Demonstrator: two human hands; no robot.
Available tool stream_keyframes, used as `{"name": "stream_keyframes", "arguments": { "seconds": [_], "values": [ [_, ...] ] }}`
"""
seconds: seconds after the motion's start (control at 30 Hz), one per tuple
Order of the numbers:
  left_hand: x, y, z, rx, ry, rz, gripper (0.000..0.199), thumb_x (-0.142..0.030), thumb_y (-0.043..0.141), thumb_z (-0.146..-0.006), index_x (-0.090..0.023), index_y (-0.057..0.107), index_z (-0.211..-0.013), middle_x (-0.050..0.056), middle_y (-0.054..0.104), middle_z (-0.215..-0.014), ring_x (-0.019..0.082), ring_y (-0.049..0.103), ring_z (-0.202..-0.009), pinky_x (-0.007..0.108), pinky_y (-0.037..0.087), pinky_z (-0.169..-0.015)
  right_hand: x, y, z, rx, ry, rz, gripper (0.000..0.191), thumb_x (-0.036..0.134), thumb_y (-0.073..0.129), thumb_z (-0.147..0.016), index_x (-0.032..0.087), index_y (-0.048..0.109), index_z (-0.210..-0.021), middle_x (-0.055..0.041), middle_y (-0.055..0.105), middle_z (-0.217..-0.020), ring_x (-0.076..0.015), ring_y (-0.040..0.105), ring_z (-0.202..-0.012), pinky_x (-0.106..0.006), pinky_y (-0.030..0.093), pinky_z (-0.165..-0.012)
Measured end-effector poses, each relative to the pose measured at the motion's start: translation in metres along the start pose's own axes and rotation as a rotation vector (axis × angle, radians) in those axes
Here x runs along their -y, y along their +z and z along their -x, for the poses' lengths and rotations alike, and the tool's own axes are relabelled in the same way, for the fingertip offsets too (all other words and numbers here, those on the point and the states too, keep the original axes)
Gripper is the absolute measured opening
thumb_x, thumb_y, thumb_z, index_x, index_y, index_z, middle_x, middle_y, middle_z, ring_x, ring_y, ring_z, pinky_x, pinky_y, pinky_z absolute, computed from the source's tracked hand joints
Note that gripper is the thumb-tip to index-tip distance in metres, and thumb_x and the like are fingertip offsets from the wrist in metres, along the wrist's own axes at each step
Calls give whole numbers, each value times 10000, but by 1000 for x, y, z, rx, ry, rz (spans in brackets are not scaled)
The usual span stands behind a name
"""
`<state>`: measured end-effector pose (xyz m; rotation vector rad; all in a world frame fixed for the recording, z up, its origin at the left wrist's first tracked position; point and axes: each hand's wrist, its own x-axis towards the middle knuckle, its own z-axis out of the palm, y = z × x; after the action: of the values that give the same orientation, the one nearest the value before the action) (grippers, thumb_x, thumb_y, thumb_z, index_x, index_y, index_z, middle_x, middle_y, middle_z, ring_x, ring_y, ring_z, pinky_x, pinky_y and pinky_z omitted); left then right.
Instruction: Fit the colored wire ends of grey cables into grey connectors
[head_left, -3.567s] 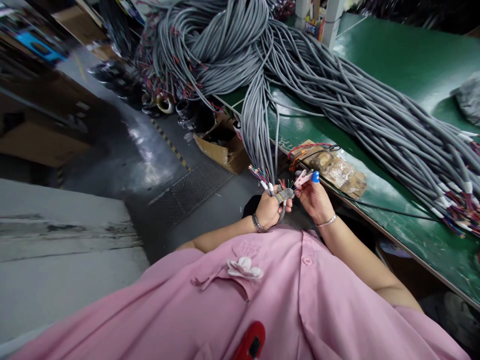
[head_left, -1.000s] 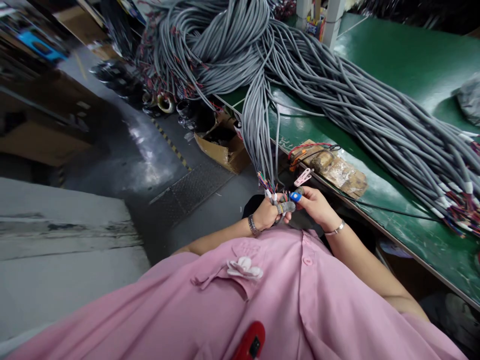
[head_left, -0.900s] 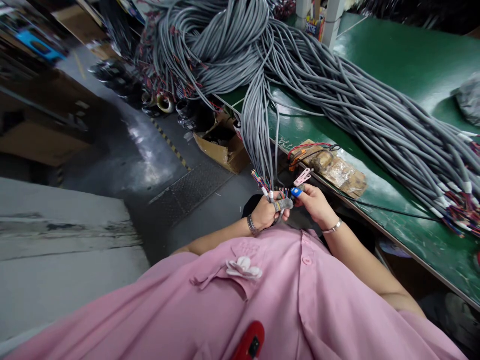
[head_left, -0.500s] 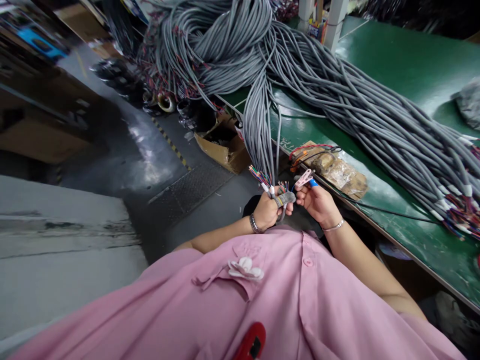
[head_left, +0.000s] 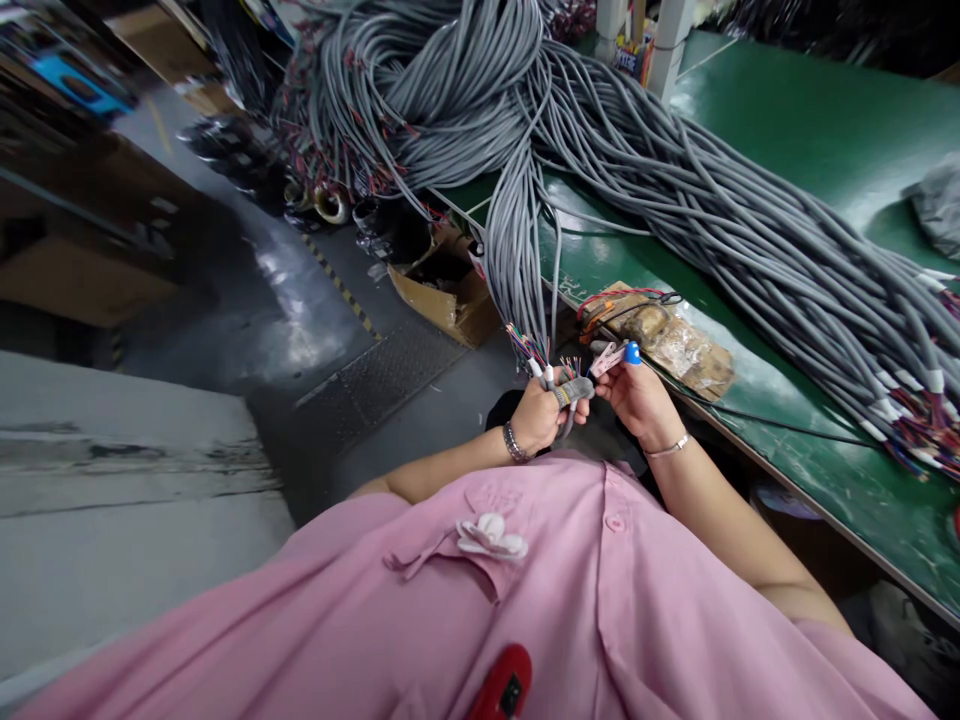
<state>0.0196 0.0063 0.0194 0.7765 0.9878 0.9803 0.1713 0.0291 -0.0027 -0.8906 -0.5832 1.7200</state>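
Note:
My left hand (head_left: 541,412), with a grey cover on its thumb, is closed round the ends of several grey cables (head_left: 517,265). Thin coloured wires (head_left: 527,345) fan out of the white-banded cable ends above its fingers. Close on the right, my right hand (head_left: 634,395) has its fingers pinched on a pink clip (head_left: 607,358). Blue wrapping (head_left: 632,352) covers a fingertip of that hand. The clip's tip is beside the wires at my left thumb. Whether it touches them is too small to tell.
A green table (head_left: 787,110) carries a thick bundle of grey cables (head_left: 697,190). A plastic-wrapped board (head_left: 686,350) rests near its edge. An open cardboard box (head_left: 461,310) stands on the floor beyond my hands. At the left is a pale surface (head_left: 127,520).
My right thumb has lifted a little and the pink clip has tilted and shifted slightly. My left hand has moved slightly to the right with the cable ends.

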Motion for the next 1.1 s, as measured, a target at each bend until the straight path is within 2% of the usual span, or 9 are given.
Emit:
{"name": "stream_keyframes", "arguments": {
  "seconds": [0.27,0.4,0.6,0.83,1.1],
  "values": [
    [7,-1,-3,45,12,-33,357,-461,740,-705,-153,559,-707,-4,587,-520,90,532,-401,187,249,-346,-3,7,-3,-97,-75,-42,371,564,744,-717,207,644,-731,26,575,-645,-92,517,-590,-203,484,-559],
    [8,0,-3,18,3,-47,381,-477,748,-688,-149,556,-700,-8,579,-508,86,526,-393,186,248,-343,-5,6,-3,-69,-50,-70,401,594,730,-716,205,644,-759,22,595,-668,-94,528,-593,-204,493,-559],
    [7,-4,0,-21,7,-39,399,-482,758,-659,-146,549,-716,-19,581,-498,81,509,-375,184,290,-353,-10,-9,1,-82,96,-171,478,684,645,-735,211,634,-803,-6,679,-764,-105,588,-606,-211,504,-547],
    [19,-17,4,17,8,-45,332,-407,752,-693,-132,569,-724,1,607,-518,94,544,-399,179,252,-346,-19,-29,7,-144,132,-179,399,603,667,-775,205,633,-779,-16,705,-790,-98,597,-592,-213,505,-543],
    [22,-12,5,48,18,-63,365,-442,758,-684,-129,579,-741,4,626,-563,85,558,-436,177,233,-356,-26,-38,16,-135,116,-133,321,490,732,-754,189,687,-855,-18,697,-790,-90,574,-588,-211,488,-528]
  ]
}}
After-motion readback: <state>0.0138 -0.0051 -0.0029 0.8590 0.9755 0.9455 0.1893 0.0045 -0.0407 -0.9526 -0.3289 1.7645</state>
